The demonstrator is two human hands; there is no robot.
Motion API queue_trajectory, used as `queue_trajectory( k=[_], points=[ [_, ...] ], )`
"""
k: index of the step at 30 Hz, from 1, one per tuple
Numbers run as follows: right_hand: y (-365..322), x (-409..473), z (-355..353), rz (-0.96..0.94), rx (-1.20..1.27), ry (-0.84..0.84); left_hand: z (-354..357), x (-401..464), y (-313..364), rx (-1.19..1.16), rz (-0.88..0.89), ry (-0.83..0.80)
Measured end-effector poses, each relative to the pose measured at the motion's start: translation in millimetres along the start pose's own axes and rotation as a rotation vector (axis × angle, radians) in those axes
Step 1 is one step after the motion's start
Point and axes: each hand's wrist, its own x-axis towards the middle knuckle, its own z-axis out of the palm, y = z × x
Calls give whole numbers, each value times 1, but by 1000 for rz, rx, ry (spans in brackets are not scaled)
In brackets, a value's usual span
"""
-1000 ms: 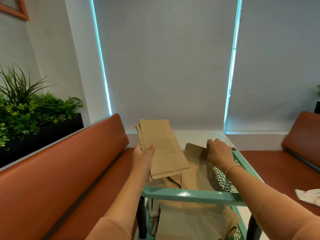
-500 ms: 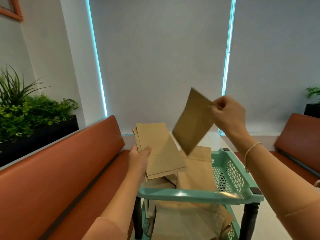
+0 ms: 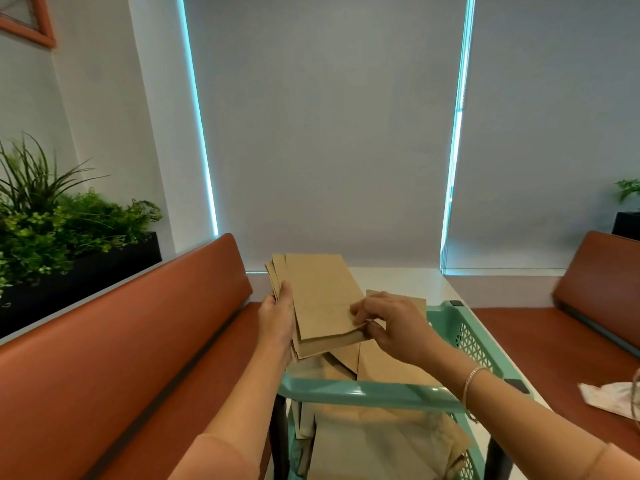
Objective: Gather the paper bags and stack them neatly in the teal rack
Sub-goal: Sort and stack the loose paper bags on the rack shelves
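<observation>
A stack of flat brown paper bags hovers above the top tier of the teal rack. My left hand grips the stack along its left edge. My right hand pinches the stack's lower right corner between thumb and fingers. More loose paper bags lie in the rack's top tier beneath the stack. Others fill the lower tier.
An orange bench runs along the left, with a planter of green plants behind its backrest. A second orange bench is on the right, with a crumpled white paper on its seat. Grey roller blinds fill the wall ahead.
My right hand lifted one bag out of the rack's top tier, brought it down onto the stack in my left hand, and now pinches the stack's corner.
</observation>
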Motion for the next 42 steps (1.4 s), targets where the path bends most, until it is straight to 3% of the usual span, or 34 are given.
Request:
queue_trajectory(
  k=[7,10,13,16,18,24,29,33,36,38,42],
  points=[
    [1,7,-11,131,96,-246,-1,2,-4,3,13,-22],
    [16,18,-23,341,218,-194,0,1,-4,-4,21,-20],
    [55,33,-17,535,-20,-109,1,2,-6,8,23,-27],
    [86,40,-6,727,-294,-294,0,2,-6,28,21,-32],
    [96,42,0,759,-408,-405,0,2,-6,31,17,-37],
    [100,43,10,721,-420,-234,0,3,-6,28,14,-45],
    [83,55,-21,645,-202,-63,0,4,-6,31,18,-45],
    [49,70,-63,633,-2,364,0,3,-5,35,28,-52],
    [19,68,-74,473,96,643,1,1,-4,51,31,-49],
    [-1,57,-63,341,182,597,2,-1,-2,63,25,-60],
    [-11,23,-25,131,234,231,8,-3,5,20,-5,-77]
  ],
)
